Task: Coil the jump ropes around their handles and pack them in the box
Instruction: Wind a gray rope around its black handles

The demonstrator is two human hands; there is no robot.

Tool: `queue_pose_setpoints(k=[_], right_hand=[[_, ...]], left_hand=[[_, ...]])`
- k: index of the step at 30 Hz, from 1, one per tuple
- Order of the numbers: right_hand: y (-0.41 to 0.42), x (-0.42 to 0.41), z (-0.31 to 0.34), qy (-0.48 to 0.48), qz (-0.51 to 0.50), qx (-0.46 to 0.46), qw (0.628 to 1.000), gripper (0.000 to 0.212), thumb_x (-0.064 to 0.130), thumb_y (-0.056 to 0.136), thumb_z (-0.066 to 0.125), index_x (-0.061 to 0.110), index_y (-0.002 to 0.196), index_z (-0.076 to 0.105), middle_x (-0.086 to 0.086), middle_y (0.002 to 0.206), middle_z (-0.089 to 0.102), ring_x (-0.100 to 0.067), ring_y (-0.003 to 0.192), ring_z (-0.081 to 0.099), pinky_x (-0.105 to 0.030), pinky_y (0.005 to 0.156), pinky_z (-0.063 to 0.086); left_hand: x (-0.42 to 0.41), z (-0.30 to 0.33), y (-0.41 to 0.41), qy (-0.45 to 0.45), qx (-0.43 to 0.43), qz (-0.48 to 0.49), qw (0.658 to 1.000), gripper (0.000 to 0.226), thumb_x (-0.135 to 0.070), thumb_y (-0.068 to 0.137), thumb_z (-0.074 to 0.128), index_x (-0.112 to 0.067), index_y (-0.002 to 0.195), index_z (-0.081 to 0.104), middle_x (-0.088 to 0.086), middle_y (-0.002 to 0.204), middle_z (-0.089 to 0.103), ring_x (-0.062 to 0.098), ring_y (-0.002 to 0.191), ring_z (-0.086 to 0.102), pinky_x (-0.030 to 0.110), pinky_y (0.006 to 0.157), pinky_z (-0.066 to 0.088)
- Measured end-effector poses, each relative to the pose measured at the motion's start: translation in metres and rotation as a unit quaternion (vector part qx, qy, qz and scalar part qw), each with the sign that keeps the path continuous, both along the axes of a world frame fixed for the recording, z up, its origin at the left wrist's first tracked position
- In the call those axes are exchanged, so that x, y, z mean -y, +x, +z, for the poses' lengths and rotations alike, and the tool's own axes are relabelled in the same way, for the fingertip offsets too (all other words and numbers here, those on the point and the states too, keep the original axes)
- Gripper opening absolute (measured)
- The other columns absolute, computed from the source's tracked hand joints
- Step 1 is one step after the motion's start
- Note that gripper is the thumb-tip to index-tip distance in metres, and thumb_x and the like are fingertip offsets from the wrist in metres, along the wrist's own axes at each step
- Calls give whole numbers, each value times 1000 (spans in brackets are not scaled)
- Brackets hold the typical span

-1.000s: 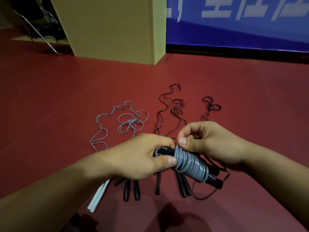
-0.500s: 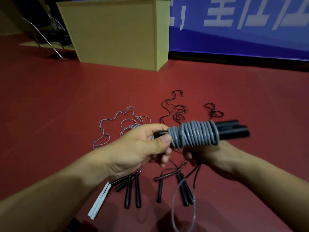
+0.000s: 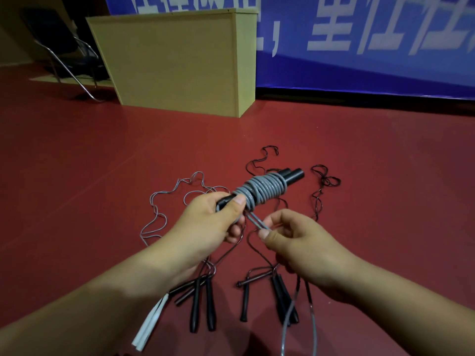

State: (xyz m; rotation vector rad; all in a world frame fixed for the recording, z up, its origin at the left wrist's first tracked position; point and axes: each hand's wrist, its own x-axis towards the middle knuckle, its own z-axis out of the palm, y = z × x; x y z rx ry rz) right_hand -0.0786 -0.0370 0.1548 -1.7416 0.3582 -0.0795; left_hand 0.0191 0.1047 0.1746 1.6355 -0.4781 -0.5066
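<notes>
My left hand (image 3: 210,222) grips the near end of a pair of black handles (image 3: 293,176) that point away to the upper right, with a grey rope coil (image 3: 264,190) wound tightly round them. My right hand (image 3: 290,240) pinches the two loose grey strands (image 3: 257,222) that leave the coil, and their tail (image 3: 288,327) hangs down past my right wrist. A tan box (image 3: 180,60) stands on the floor at the back, well beyond my hands.
On the red floor below my hands lie several uncoiled ropes: a grey one (image 3: 159,201) with white handles (image 3: 151,322) at the left, and black ones (image 3: 323,181) with black handles (image 3: 203,301). A chair (image 3: 64,47) stands at the back left, against a blue banner wall (image 3: 359,47).
The wound bundle has tilted so its far end points up and right. My right hand left the underside of the bundle and now pinches the loose strands in front of it.
</notes>
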Motion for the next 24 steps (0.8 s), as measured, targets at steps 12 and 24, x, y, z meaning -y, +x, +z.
queue_pose_setpoints(k=[12,24], right_hand=[[-8,-6,6,-15,33,-72,997,18,25,96,58,16,81,62,9,53,46,-10,50,39,-24,47,34],[-12,-2,13,39,13,-86,995,22,28,94,60,13,78,54,1,56,39,-12,45,40,-21,45,34]], left_hand=[[-1,-16,13,117,77,53,989,12,-20,93,64,-10,87,64,-4,61,67,8,53,60,20,53,45],[-9,-24,33,277,220,96,930,22,-37,85,71,-18,78,63,-3,63,71,17,67,67,31,63,49]])
